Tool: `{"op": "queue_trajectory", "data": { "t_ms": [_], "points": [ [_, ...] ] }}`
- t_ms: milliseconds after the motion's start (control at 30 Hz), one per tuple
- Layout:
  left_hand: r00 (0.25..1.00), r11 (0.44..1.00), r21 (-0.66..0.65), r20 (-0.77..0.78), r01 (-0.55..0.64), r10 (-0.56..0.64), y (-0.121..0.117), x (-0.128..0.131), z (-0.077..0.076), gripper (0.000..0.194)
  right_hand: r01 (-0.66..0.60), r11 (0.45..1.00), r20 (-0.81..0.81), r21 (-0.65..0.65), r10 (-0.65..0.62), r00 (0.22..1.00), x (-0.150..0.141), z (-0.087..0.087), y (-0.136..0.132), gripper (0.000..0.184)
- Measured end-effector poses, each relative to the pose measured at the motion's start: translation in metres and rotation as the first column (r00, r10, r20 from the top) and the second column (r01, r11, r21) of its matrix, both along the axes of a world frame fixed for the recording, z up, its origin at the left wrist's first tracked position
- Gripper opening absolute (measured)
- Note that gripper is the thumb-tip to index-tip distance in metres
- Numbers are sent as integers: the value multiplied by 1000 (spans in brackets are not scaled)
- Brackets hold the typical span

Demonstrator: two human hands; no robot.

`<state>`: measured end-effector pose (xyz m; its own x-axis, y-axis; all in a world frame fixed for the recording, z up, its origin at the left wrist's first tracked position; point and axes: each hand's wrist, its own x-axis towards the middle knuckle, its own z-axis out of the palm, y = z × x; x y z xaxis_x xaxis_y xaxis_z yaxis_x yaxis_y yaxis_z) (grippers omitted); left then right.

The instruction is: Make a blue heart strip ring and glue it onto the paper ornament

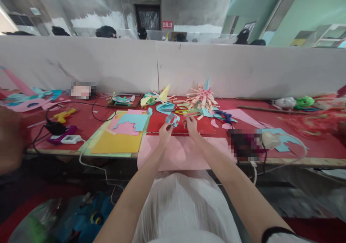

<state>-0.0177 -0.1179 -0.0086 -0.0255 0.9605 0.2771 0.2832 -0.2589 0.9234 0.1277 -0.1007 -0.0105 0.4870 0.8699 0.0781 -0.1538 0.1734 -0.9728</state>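
Observation:
My left hand (164, 130) pinches a small blue paper cut-out with pink spots (172, 119), held just above a red sheet (159, 126). My right hand (191, 124) is beside it, fingers closed on a thin pinkish paper strip (189, 114). Both hands hover over a large pink sheet (186, 153) that hangs over the table's front edge. Behind them stands a spiky paper craft made of strips and cones (201, 99).
Yellow, pink and blue sheets (121, 135) lie stacked to the left. A yellow glue gun (65, 115), a black cable and a white power strip (70, 139) are further left. A blue glue gun (224, 115) and paper scraps lie right. A white partition (173, 66) backs the table.

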Motion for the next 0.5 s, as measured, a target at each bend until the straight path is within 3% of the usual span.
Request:
{"op": "queue_trajectory", "data": {
  "t_ms": [133, 167, 233, 267, 333, 367, 500],
  "points": [
    [999, 999, -10, 22, -37, 37, -4, -1, 2, 11, -38, 999, 214, 1, 37, 976, 0, 20, 41, 6],
    [999, 999, -14, 33, -39, 39, -5, -1, 2, 11, -66, 998, 415, -7, 63, 907, -1, 26, 51, 10],
    [996, 999, -14, 80, -46, 47, -7, -1, 1, 10, -110, 993, 739, -44, 107, 666, -6, 35, 69, 21],
    [993, 999, -14, 110, -46, 47, -7, 0, 0, 10, -136, 989, 845, -62, 125, 520, -9, 39, 78, 26],
    [987, 999, -22, 152, -48, 51, -8, 0, -2, 9, -192, 977, 937, -91, 149, 315, -16, 42, 95, 33],
    [985, 999, -21, 165, -48, 51, -8, 0, -3, 9, -218, 971, 954, -101, 156, 254, -20, 41, 103, 34],
    [981, 992, -93, 166, -81, 95, -9, -2, -1, 13, -256, 956, 975, -141, 180, 134, -30, 31, 131, 34]
  ]
}}
